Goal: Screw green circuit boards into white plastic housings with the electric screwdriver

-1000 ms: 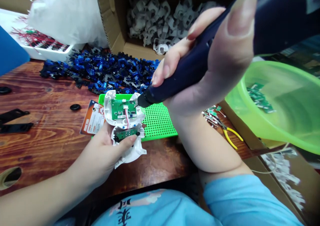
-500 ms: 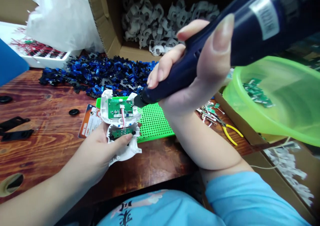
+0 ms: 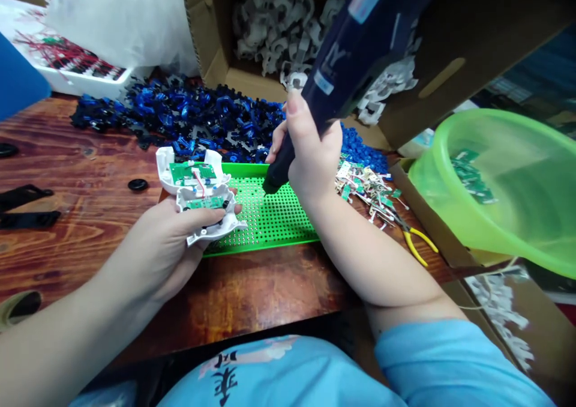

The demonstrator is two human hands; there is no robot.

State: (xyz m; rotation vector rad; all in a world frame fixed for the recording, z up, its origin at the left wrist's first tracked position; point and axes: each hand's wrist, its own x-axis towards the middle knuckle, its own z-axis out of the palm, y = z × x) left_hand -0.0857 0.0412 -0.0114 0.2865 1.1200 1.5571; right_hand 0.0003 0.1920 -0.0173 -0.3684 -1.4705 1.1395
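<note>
Your wooden table (image 3: 67,155) carries the biggest things at its far edge: an open cardboard box (image 3: 450,77) full of white plastic parts (image 3: 270,29), with a green basin (image 3: 517,215) to its right that holds small circuit boards. In front of the box lies a wide heap of blue plastic parts (image 3: 189,116). Nearer you sits a green perforated tray (image 3: 274,221), flat on the table.

Your right hand (image 3: 310,161) is clenched around a dark blue electric screwdriver (image 3: 355,53), its tip pointing down over the tray's upper edge, apart from the shell. Your left hand (image 3: 162,251) grasps a white plastic shell (image 3: 200,197) from below, thumb on top, above the tray's left end. 2 green circuit boards sit in it, joined by a red wire. Yellow-handled pliers (image 3: 416,242) lie right of the tray, beside loose small components (image 3: 364,188).
</note>
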